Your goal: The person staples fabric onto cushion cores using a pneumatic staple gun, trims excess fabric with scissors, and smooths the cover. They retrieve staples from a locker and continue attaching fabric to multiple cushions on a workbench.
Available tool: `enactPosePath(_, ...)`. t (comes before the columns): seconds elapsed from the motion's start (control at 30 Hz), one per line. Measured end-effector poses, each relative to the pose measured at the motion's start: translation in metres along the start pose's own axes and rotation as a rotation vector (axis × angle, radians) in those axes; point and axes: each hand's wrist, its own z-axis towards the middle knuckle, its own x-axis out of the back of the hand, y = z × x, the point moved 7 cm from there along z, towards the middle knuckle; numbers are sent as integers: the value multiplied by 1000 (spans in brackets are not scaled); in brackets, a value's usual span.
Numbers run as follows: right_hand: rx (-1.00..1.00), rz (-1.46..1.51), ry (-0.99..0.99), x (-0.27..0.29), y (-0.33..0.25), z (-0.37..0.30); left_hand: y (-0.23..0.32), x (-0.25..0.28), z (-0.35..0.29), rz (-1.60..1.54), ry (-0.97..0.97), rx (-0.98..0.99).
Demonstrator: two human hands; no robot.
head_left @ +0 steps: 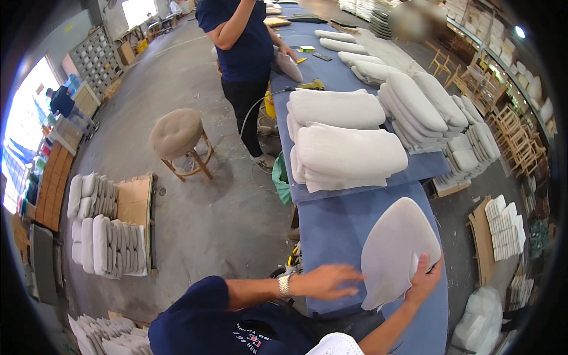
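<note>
Tilted up over the blue-covered table is a light grey seat cushion, rounded and narrowing toward its far end. My right hand grips it by its right edge, thumb on the face turned to me and fingers mostly hidden behind. At the cushion's left side hovers my left hand, a little blurred, its fingers stretched out and holding nothing. Whether those fingertips touch the cushion I cannot tell. Beyond it, two stacks of similar pale cushions lie on the table, the nearer stack just past the table seam.
Across the table's far left side stands a co-worker holding another cushion. A yellow-green air gun lies by the stacks. On the floor are a round padded stool, cushion piles at left and a green bag.
</note>
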Motion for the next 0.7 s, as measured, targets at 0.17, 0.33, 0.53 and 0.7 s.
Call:
enactPosePath(0.17,98,7,-249,-35,-45,-41,87,80,67,160,608,-603)
enactPosePath(0.33,241,61,-415,-24,18,-52,73,60,77,182,661,-642)
enactPosePath(0.53,-214,-441,-762,-51,4,-84,38,92,67,145,707,-473)
enactPosePath(0.7,-266,-381,-612,-65,-9,-102,25,105,71,66,710,-485)
